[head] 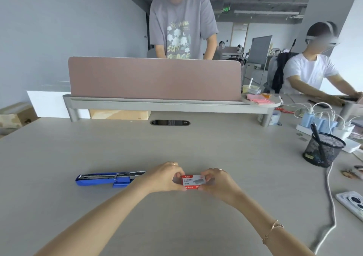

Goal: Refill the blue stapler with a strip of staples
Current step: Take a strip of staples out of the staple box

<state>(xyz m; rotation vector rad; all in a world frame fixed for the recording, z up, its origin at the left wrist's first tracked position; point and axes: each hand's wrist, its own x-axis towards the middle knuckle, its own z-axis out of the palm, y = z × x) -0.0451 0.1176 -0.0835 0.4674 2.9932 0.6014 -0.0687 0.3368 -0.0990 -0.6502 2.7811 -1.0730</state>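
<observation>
On the bench (196,141) I count one blue stapler (102,179), swung open, near left; one red staple box (193,181), near centre. My left hand (164,177) and right hand (218,183) each pinch an end of the box, fingers (179,172) narrowly closed on it.

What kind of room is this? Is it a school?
Most likely an open office, not a school: long shared desks with a pink divider screen, a mesh pen cup, a power strip full of chargers, and other people working nearby.
</observation>
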